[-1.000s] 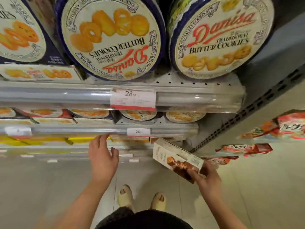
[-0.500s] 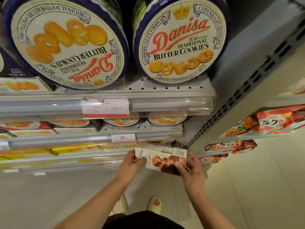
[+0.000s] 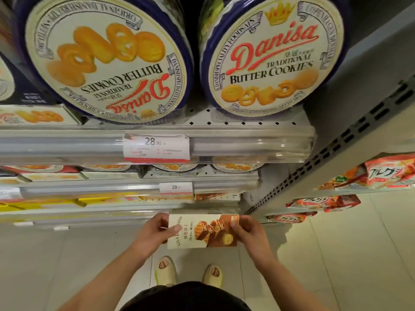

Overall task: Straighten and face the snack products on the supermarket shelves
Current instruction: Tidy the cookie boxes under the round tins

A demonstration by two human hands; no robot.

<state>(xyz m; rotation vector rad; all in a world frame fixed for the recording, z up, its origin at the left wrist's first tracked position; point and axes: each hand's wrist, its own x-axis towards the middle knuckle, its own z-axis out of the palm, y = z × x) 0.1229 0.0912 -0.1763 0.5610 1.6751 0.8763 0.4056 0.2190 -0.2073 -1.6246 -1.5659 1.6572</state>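
while both hands grip it, biscuit box [image 3: 203,231] held level — left hand [image 3: 152,232] and right hand [image 3: 247,231] fingers pinching its ends

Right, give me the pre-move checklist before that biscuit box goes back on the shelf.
1. Grip: left hand and right hand each hold one end of the biscuit box: ok.
2. Box front toward the person, picture visible: ok.
3. Box print orientation: lettering runs sideways in the view: not ok.
4. Free slot on the low shelf behind the box: cannot tell, mostly hidden.
5. Neighbouring facing: left Danisa tin sits upside down, right Danisa tin upright: not ok.
6. Price tag seated in the rail: ok.
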